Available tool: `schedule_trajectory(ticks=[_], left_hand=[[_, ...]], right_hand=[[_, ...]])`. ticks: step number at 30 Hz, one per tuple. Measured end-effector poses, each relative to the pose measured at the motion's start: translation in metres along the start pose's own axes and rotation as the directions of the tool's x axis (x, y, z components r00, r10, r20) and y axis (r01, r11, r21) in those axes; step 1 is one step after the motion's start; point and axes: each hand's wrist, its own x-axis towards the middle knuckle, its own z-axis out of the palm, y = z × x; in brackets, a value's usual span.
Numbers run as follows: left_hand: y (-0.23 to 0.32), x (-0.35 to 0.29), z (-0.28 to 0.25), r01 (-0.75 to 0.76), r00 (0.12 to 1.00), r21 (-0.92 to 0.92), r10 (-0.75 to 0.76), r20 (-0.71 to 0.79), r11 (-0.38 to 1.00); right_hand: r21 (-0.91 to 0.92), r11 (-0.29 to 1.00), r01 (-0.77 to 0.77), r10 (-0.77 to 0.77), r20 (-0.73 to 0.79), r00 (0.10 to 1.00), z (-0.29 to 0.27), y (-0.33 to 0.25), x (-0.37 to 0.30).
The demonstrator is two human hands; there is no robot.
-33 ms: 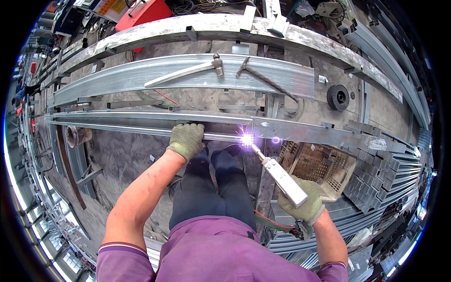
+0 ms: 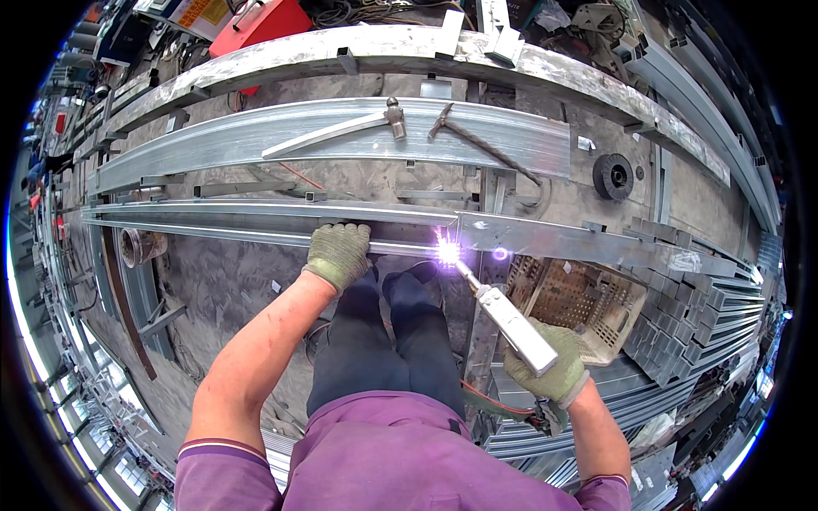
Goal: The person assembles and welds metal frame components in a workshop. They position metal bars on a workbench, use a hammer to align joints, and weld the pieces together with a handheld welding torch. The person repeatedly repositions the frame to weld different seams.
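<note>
In a green work glove, my left hand (image 2: 339, 255) curls its fingers over the near edge of a long silvery metal channel (image 2: 256, 230). My right hand (image 2: 554, 362), gloved alike, is closed round a white handheld welding gun (image 2: 517, 330). The gun's thin nozzle points up and left at the near side of the joint where the channel meets a flat metal bar (image 2: 554, 237). A bright white-violet glare with sparks (image 2: 447, 251) hides the exact spot at the tip. From the gun's rear, a cable (image 2: 503, 409) runs off below my right hand.
Beyond the channel, a ball-peen hammer (image 2: 395, 119) and a pick-headed hammer (image 2: 490, 145) lie on a wide metal profile (image 2: 230, 136). A black spool (image 2: 613, 176) sits farther right. Near my right hand are a plastic crate (image 2: 626, 328) and stacked metal tubes (image 2: 699, 315). A bucket (image 2: 143, 245) stands left.
Only the sparks at the gun's tip differ slightly in shape; both hands and the metal pieces stay in place.
</note>
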Motion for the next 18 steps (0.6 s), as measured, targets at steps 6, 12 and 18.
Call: schedule_trajectory(ticks=[6, 12, 18], left_hand=[[0.001, 0.0001, -0.0011, 0.01, 1.0, 0.0, -0.01, 0.003, 1.0], [-0.0006, 0.0006, 0.003, 0.005, 1.0, -0.01, -0.005, -0.015, 1.0], [0.0, 0.0003, 0.0003, 0.009, 1.0, -0.019, -0.009, -0.011, 1.0]], right_hand=[[-0.043, 0.999, 0.017, -0.016, 0.017, 1.0, -0.0001, 0.0033, -0.0024], [-0.01, 0.999, 0.034, -0.034, -0.02, 0.999, -0.0012, 0.0017, -0.0041], [-0.024, 1.0, 0.011, -0.011, 0.009, 1.0, -0.0001, 0.0055, -0.0071]])
